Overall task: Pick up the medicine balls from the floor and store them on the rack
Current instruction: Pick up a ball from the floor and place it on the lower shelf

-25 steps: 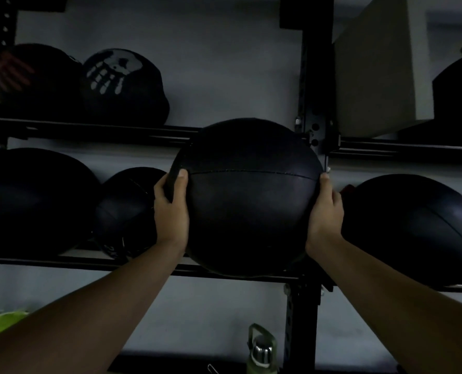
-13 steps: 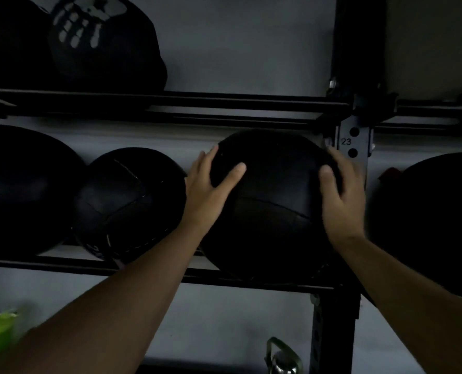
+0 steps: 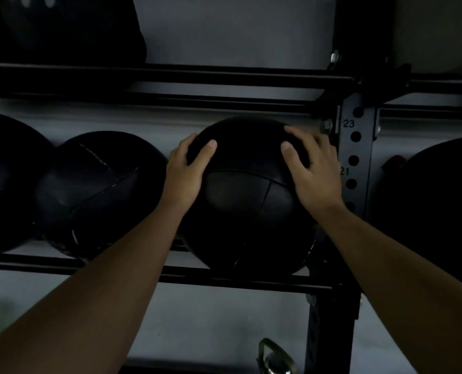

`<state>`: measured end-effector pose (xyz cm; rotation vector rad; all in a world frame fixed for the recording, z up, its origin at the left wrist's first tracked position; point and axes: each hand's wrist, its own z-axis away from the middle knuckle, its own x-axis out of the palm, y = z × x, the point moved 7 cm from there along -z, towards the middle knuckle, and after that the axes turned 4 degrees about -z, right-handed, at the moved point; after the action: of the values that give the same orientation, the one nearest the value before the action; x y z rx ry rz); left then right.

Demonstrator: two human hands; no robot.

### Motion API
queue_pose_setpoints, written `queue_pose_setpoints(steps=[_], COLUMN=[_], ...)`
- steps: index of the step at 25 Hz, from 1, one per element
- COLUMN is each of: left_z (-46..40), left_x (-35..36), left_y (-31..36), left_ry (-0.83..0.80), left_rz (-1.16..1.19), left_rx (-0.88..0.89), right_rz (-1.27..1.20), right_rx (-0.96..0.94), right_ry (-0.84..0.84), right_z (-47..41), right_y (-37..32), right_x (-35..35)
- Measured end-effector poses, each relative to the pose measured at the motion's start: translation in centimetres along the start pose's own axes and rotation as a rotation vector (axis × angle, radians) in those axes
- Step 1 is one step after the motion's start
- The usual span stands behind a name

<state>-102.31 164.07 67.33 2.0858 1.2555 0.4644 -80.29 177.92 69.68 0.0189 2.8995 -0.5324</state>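
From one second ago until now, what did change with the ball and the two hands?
The medicine ball went from held in front of the rack to seated on the middle shelf rails, beside the upright. The left hand and right hand slid from its sides up onto its upper front, fingers spread. The neighbouring ball on the left stayed in place.

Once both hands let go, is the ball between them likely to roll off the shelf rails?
Probably not: the ball sags between the two rails, so it looks cradled. Its stitched panels suggest a soft, grippy shell. The left hand and right hand rest flat on top, so it seems settled.
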Motion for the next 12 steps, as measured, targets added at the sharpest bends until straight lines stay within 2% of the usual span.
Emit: queue_pose_setpoints(steps=[4, 7, 12], left_z=[0.7, 1.3, 5.1], left_x=[0.1, 0.0, -1.3], left_y=[0.8, 1.3, 2.2], left_ry=[-0.126, -0.141, -0.189], left_rz=[-0.11, -0.214, -0.32], left_rx=[-0.06, -0.13, -0.177], right_rz=[0.039, 0.096, 0.136], right_rx=[0.007, 0.019, 0.167], right_ry=[-0.091, -0.172, -0.289], right_z=[0.0, 0.2, 3.5], right_y=[-0.5, -0.6, -1.3], right_x=[-0.2, -0.1, -0.5])
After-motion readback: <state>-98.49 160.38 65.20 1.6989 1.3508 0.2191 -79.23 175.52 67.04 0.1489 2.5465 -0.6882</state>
